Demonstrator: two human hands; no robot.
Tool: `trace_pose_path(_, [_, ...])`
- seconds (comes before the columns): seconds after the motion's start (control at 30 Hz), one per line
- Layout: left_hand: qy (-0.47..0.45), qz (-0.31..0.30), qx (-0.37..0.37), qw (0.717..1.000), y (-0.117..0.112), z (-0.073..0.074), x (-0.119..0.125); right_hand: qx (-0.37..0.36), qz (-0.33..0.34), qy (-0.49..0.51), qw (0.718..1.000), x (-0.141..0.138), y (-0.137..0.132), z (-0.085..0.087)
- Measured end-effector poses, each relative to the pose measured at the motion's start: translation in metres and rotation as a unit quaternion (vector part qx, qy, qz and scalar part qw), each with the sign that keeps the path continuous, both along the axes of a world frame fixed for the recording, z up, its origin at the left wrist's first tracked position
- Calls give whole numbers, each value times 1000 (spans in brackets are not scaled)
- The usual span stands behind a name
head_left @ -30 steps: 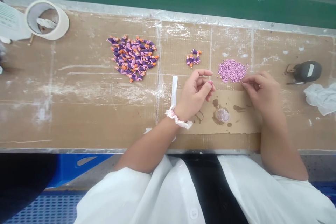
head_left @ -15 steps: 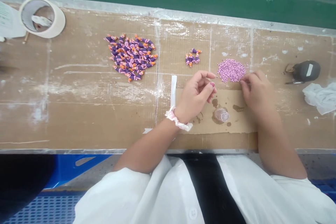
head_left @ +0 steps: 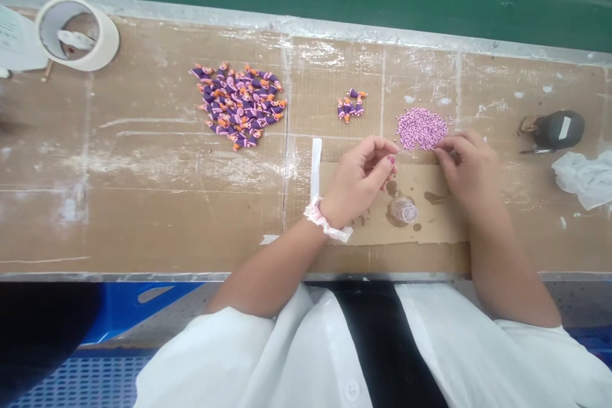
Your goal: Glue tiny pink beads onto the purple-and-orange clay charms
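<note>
My left hand [head_left: 359, 177], with a white scrunchie [head_left: 327, 222] at its wrist, is held above a piece of cardboard [head_left: 444, 224]. Its fingers are curled towards the thumb, and whatever they hold is hidden. At the lower right edge of a heap of small pink-purple beads [head_left: 419, 127], my right hand [head_left: 469, 166] has thumb and forefinger brought together in a pinch. I cannot make out what is between them. On the cardboard, between my forearms, stands a small clear cup [head_left: 404, 210] with wet spots around it.
Small purple figures with orange tops lie in a big pile [head_left: 239, 102] and a little group [head_left: 351, 106]. A tape roll [head_left: 106, 35] sits at far left. To the right are a black object [head_left: 559, 130] and a crumpled white plastic bag [head_left: 583, 177].
My left hand has shifted slightly down and to the right, towards the bead heap's near side. The right hand has barely moved, staying at the edge of the beads.
</note>
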State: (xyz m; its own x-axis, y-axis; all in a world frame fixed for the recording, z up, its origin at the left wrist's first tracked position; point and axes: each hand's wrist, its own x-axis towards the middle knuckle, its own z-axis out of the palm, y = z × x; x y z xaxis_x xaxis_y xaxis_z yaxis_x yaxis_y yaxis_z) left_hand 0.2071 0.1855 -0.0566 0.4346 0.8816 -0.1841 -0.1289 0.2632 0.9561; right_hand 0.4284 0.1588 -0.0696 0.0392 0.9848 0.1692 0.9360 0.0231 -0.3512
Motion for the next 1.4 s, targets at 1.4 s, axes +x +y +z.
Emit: trace_pose_path(1.4, [-159,-90,-71,981,-15,6,7,121,180,281,935,-41,-29,35])
